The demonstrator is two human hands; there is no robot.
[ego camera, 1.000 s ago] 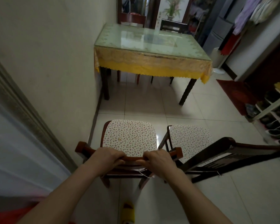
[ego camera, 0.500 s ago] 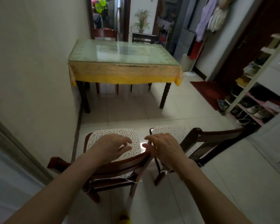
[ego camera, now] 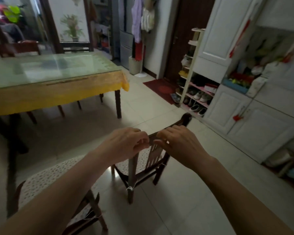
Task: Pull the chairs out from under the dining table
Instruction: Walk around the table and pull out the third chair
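Note:
The dining table with a glass top and yellow cloth stands at the left. Two dark wooden chairs with spotted seat cushions stand on the tiles in front of it, clear of the table. The nearer one is low on the left under my forearm. The other chair is in the middle, its back turned toward me. My left hand is curled around the left end of that chair's top rail. My right hand arches over the rail with fingers spread. Two more chairs sit at the table's far side.
A shoe rack and white cabinets line the right side. A red doormat lies before a dark door. Clothes hang at the back beside a fridge. Pale floor tiles run between the table and the cabinets.
My hands let go of the left chair's backrest and moved right onto the second chair's top rail. My view swung to the right and up.

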